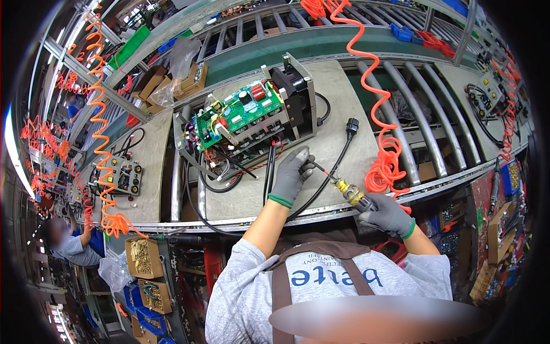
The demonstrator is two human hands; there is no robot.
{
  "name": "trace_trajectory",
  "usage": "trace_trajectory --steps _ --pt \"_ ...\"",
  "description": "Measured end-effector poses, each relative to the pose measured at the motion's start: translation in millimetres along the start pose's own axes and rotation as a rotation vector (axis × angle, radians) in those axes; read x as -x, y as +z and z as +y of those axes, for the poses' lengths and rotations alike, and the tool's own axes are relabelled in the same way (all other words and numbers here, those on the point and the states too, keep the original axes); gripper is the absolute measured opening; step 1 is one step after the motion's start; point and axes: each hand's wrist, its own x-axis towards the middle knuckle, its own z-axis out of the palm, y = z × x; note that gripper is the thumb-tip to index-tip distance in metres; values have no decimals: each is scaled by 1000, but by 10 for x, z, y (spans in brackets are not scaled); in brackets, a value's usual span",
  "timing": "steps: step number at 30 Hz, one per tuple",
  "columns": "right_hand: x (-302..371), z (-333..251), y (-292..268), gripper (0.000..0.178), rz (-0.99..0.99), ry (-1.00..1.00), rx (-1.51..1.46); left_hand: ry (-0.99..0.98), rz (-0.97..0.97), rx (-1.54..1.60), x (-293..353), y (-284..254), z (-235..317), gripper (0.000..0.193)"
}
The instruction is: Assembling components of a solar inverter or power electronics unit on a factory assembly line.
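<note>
My left hand (291, 176), in a grey glove with a green cuff, is held above the worktable with its fingers pinched together. They meet the tip of a thin dark bit, and whatever small thing is between them cannot be made out. My right hand (387, 217), gloved alike, grips the dark body of a power screwdriver (356, 198) wrapped in yellow. Its bit slants up and left to my left fingertips. Beyond my left hand stands an open metal-framed device with a green circuit board (240, 113), a black fan housing (291, 86) and loose wires.
A black power cord with a plug (352, 125) curves across the grey board (338, 86). An orange coiled hose (385, 166) hangs at the right, beside metal rollers (427, 114). At lower left are boxes of small parts (143, 258). Another person (77, 246) works far left.
</note>
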Motion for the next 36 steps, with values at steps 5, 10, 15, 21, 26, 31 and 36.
trace_trajectory --steps 5,10,15,21,26,31,36 --pt "13 -62 -33 37 -36 108 -50 40 -25 -174 -12 9 54 35" --pt "-70 3 55 36 -38 129 -76 83 -7 -327 31 16 101 36" --pt "-362 77 237 32 30 153 -71 102 104 -307 -164 25 -79 40" --pt "-644 -27 315 34 16 199 -179 428 146 -545 -460 -110 -165 52" --pt "-758 60 369 35 33 216 -238 478 165 -724 -672 -247 -287 54" --pt "-724 -7 426 35 66 231 -219 476 275 -1169 -651 -366 -187 50" --pt "-759 88 436 32 54 199 -266 345 259 -1184 -517 -241 19 47"
